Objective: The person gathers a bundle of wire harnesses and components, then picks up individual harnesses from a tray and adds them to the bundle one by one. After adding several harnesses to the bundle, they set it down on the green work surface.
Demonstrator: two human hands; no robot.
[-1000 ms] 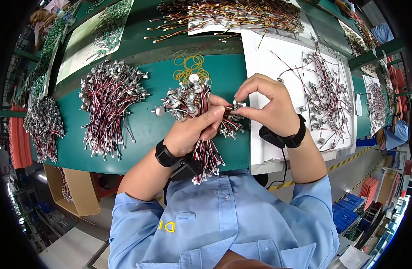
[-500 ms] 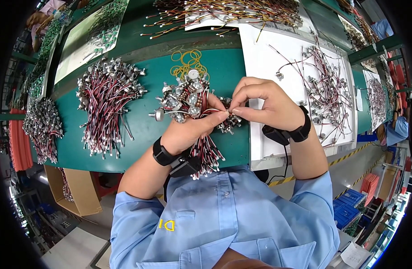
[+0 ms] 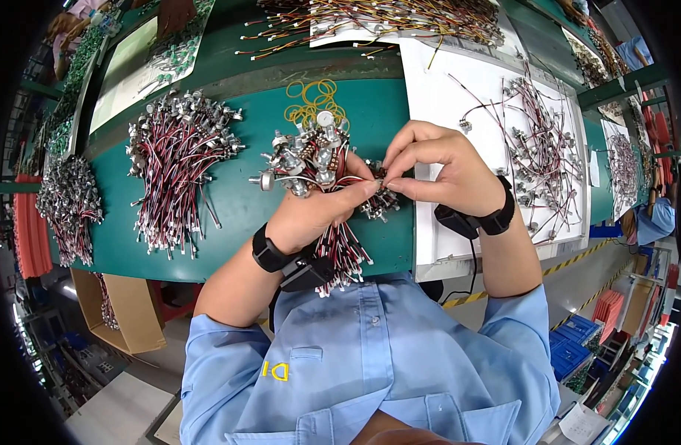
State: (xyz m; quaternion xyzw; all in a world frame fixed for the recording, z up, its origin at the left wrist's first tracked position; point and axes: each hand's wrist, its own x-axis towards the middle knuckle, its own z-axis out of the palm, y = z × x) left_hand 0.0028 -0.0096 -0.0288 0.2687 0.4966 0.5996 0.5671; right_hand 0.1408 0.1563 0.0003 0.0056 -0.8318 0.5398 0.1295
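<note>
My left hand (image 3: pixel 311 217) is closed around a bunch of wired potentiometers (image 3: pixel 311 159). Their metal shafts and bodies stick out above the hand, while red, black and white wires with white connectors (image 3: pixel 344 259) hang below it. My right hand (image 3: pixel 448 165) pinches with thumb and forefinger at the tip of my left thumb. White and red wires run toward that pinch, but what lies between the fingertips is too small to make out. Behind the hands, a small cluster of potentiometers (image 3: pixel 381 202) rests on the green mat.
Yellow rubber bands (image 3: pixel 311 104) lie beyond the bunch. To the left are two bundles of wired potentiometers, a large one (image 3: pixel 181 163) and another (image 3: pixel 70 208) at the table edge. A white tray (image 3: pixel 437 104) on the right holds loose ones. Yellow-red wires (image 3: pixel 385 26) lie at the back.
Both hands keep nearly the same hold, fingertips still together. The view has shifted slightly. A blurred hand or arm of another person has appeared over the paper at the upper left.
</note>
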